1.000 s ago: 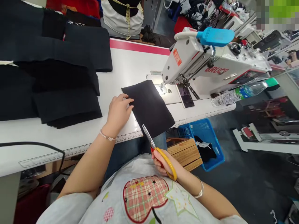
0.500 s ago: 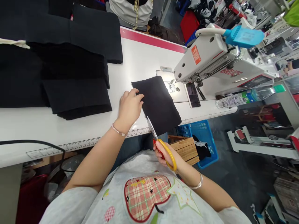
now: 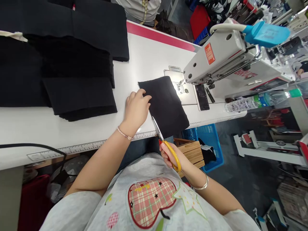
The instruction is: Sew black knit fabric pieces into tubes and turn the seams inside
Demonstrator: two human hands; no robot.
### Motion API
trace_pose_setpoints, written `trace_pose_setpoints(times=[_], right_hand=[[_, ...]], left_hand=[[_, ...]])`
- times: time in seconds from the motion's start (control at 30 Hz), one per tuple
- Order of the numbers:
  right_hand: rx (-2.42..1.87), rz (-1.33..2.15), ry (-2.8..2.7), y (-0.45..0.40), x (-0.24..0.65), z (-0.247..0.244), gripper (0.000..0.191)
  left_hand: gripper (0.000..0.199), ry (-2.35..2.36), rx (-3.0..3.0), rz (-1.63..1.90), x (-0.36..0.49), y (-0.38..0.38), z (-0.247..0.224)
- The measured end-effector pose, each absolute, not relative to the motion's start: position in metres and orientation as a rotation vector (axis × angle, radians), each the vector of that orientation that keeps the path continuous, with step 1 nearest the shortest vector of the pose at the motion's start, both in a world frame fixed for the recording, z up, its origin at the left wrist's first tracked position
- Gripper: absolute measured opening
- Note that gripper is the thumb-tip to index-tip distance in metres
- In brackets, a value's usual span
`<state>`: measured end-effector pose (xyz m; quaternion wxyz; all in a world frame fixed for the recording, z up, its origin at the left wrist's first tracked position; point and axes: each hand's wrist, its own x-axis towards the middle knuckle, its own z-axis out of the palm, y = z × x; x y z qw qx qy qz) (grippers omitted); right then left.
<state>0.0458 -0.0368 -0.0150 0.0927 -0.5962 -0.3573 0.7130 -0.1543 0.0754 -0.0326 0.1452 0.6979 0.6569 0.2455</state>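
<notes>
A folded piece of black fabric (image 3: 167, 107) lies on the white sewing table near its front edge. My left hand (image 3: 136, 107) is at the fabric's left edge, with curled fingers and the thumb gripping the edge near the upper corner. In my right hand (image 3: 167, 154) is a pair of scissors (image 3: 173, 157) with yellow and red handles. Their blades point away from me along the fabric's left edge, below my left hand. How far apart the blades are is hard to make out.
A sewing machine (image 3: 216, 61) stands on the right, its needle just beyond the fabric. Stacked black fabric (image 3: 79, 93) covers the table's left. A phone (image 3: 202, 97) and a plastic bottle (image 3: 263, 100) lie at right. Below the edge are a wooden box (image 3: 191, 153) and a blue basket (image 3: 218, 157).
The view has shifted slightly, so the table and machine appear a little farther right and up. Both hands keep their holds, and the scissors stay at the fabric's left edge.
</notes>
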Motion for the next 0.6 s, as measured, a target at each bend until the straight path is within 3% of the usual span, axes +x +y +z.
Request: trace_pose_setpoints(times=[0.6], right_hand=[[-1.64, 2.208, -1.204, -0.049, 0.067, -0.015, 0.059]], left_hand=[[0.033, 1.877, 2.003, 0.728, -0.156, 0.074, -0.031]])
